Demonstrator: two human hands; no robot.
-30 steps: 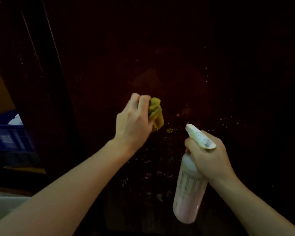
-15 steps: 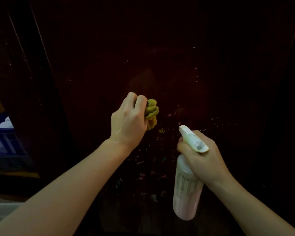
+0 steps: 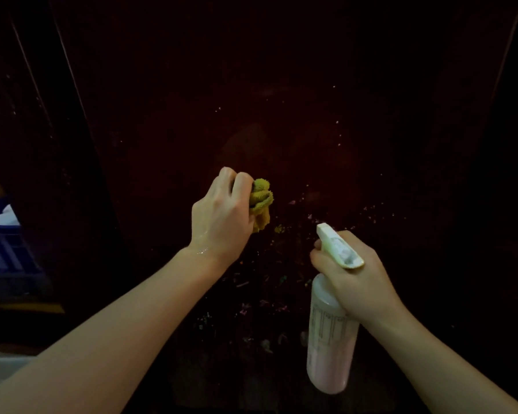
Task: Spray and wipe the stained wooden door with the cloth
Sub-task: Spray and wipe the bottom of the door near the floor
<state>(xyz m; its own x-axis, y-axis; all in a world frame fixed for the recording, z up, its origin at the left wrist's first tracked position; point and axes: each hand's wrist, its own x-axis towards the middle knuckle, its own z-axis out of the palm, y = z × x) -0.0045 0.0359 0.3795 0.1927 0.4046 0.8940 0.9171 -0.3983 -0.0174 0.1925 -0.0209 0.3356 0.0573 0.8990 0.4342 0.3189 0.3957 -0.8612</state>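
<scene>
I see left hand (image 3: 222,216) fingers bunched round yellow cloth (image 3: 261,203) at door (image 3: 311,100) | right hand (image 3: 356,279) fingers gripping spray bottle (image 3: 331,348)

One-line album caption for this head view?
Left hand presses cloth to stained door; right hand holds spray bottle.

No readable text anywhere, spray bottle (image 3: 331,348) carries a printed label of dark lines and blocks, too blurred to make out, blue crate (image 3: 3,252) at the left shows a pale sticker, also unreadable, dim light throughout
</scene>
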